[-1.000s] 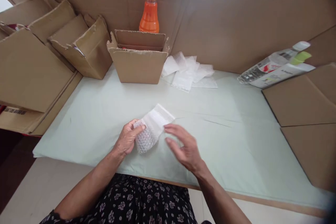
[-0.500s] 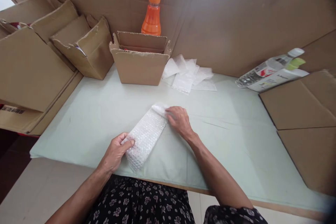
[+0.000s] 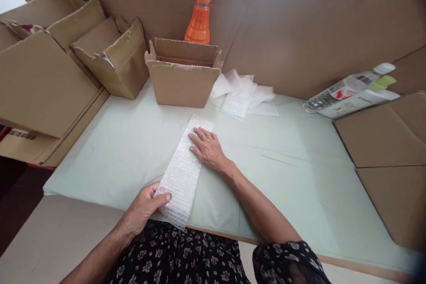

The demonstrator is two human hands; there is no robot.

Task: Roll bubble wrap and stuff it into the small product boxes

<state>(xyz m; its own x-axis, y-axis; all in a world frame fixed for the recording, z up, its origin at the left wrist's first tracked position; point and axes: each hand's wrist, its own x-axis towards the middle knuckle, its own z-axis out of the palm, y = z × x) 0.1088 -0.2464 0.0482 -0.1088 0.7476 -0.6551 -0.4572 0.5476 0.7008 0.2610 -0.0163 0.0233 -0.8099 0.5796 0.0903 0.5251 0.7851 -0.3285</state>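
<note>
The left hand (image 3: 145,204) pinches the near end of a bubble-wrap sleeve (image 3: 182,173) between thumb and fingers, apparently to anchor it. Beyond that grip, the right hand (image 3: 207,147) lies palm-down, gripping nothing, seemingly pressing the sleeve's far part flat against the pale-green tablecloth (image 3: 126,151).

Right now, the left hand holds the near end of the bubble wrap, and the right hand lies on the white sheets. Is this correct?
Not the right hand: the head view shows it on the far part of the bubble wrap, apart from the white sheets. The rest is correct.
</note>
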